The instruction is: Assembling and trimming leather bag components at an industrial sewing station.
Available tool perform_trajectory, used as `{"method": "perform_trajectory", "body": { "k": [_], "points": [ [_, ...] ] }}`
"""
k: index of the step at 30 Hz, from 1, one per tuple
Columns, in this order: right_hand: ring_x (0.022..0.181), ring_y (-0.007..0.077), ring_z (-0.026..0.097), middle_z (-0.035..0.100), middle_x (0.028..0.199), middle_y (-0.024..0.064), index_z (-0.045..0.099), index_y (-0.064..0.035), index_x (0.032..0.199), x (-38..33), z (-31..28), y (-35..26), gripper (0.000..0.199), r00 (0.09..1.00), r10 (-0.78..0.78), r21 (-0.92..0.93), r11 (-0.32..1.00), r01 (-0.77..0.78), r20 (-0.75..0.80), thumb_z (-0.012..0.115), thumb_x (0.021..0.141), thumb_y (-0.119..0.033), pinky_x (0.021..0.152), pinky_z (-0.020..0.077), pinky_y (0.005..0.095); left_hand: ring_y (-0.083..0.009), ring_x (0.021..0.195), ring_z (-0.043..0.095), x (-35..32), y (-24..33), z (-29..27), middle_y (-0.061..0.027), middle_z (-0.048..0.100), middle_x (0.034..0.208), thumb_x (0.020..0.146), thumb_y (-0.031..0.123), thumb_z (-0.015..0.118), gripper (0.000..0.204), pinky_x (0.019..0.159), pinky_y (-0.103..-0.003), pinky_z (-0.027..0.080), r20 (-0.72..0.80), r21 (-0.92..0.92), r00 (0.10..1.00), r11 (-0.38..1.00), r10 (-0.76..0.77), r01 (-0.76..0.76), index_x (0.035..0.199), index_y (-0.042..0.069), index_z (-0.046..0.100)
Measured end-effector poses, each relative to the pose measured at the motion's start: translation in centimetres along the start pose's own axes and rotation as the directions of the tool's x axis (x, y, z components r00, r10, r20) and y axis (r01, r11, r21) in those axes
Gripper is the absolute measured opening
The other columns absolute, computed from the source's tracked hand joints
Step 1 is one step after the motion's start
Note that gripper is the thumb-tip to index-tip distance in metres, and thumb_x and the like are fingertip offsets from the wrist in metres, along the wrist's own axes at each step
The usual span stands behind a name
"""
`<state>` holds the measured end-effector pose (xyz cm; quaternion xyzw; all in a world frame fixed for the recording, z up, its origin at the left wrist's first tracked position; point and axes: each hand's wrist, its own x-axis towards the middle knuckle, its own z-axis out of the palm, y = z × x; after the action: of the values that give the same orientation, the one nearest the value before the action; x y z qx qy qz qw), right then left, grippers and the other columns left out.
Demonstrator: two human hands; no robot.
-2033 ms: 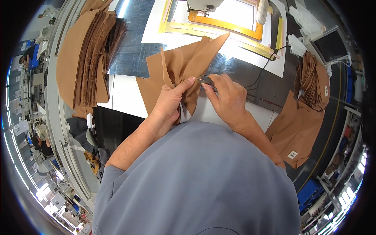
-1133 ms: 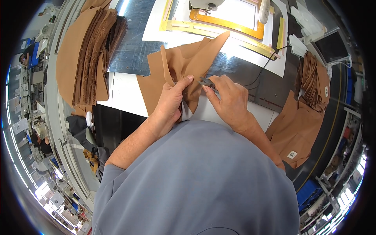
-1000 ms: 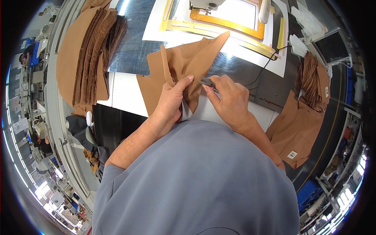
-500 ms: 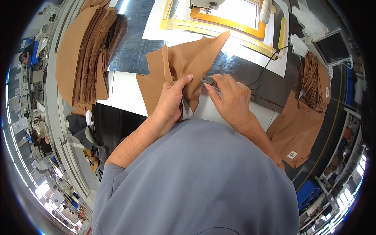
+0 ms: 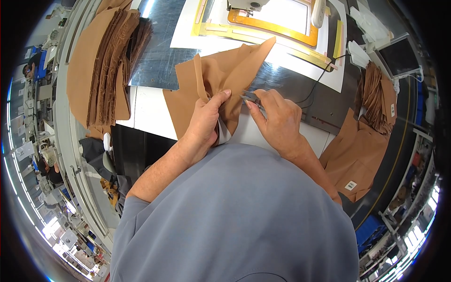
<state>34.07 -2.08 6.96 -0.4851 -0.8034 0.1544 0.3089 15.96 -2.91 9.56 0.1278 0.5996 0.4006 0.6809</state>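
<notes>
Person's 2 hands work near the middle of the tabletop's (image 5: 152, 113) front edge. Left hand (image 5: 206, 115) pinches 1 brown fabric piece (image 5: 230, 75), thumb on top; the folded cloth spans from the front edge toward the middle, 1 pointed end toward the back edge. Right hand (image 5: 279, 115) grips dark snips (image 5: 250, 97) between thumb and fingers, tips at the cloth's right side; contact with the cloth, cannot tell. Orange frame (image 5: 277, 30) near the back edge, under 1 machine head (image 5: 246, 4). Brown fabric stack (image 5: 89, 66) at the left edge; loose brown pieces (image 5: 357, 150), 1 with a white label (image 5: 350, 185), by the front right corner.
</notes>
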Motion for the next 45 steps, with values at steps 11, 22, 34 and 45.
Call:
{"method": "perform_trajectory", "body": {
  "k": [11, 22, 34, 45],
  "points": [
    [0.051, 0.0193, 0.055, 0.058, 0.072, 0.0035, 0.066, -0.0048, 0.096, 0.1, 0.6, 0.0, 0.023, 0.998, -0.042, -0.083, 0.996, 0.037, -0.052, 0.075, 0.085, -0.023, 0.048, 0.0431, 0.0312, -0.0153, 0.105, 0.063, -0.4, 0.0, 0.3, -0.0105, 0.066, 0.116, 0.097, 0.023, 0.064, 0.039, 0.090, -0.032, 0.050, 0.018, 0.041, 0.997, 0.996, 0.080, -0.080, 0.125, -0.004, 0.059],
    [0.065, 0.0040, 0.046, 0.057, 0.069, -0.0032, 0.064, -0.0031, 0.084, -1.2, 2.8, 1.8, 0.024, 0.911, 0.312, 0.717, 0.567, -0.405, 0.268, 0.076, 0.092, -0.022, 0.058, 0.0403, 0.0244, -0.0117, 0.095, 0.064, -0.2, -1.5, 0.6, -0.0079, 0.069, 0.105, 0.100, 0.018, 0.062, 0.026, 0.082, -0.026, 0.050, 0.134, -0.027, 0.985, 0.994, 0.108, -0.105, 0.113, -0.004, 0.066],
    [0.070, 0.0050, 0.052, 0.064, 0.079, -0.0040, 0.065, -0.0057, 0.081, -2.0, 2.9, 1.8, 0.019, 0.881, 0.319, 0.898, 0.152, -0.412, 0.350, 0.077, 0.090, -0.017, 0.068, 0.0417, 0.0251, -0.0064, 0.091, 0.060, -0.5, -1.5, 1.5, -0.0021, 0.068, 0.101, 0.105, 0.019, 0.058, 0.021, 0.080, -0.024, 0.050, 0.262, -0.024, 0.952, 0.987, 0.157, -0.156, 0.112, 0.002, 0.067],
    [0.056, 0.0098, 0.052, 0.065, 0.068, 0.0036, 0.065, -0.0054, 0.082, -0.6, 0.9, 0.3, 0.024, 0.962, 0.257, 0.503, 0.821, -0.270, 0.097, 0.078, 0.088, -0.025, 0.061, 0.0393, 0.0262, -0.0014, 0.053, 0.041, 0.9, -3.6, -0.3, 0.0073, 0.053, 0.064, 0.104, 0.025, 0.060, 0.021, 0.047, -0.021, 0.032, 0.199, 0.269, 0.913, 0.875, 0.357, -0.401, 0.096, 0.007, 0.068]
  ]
}}
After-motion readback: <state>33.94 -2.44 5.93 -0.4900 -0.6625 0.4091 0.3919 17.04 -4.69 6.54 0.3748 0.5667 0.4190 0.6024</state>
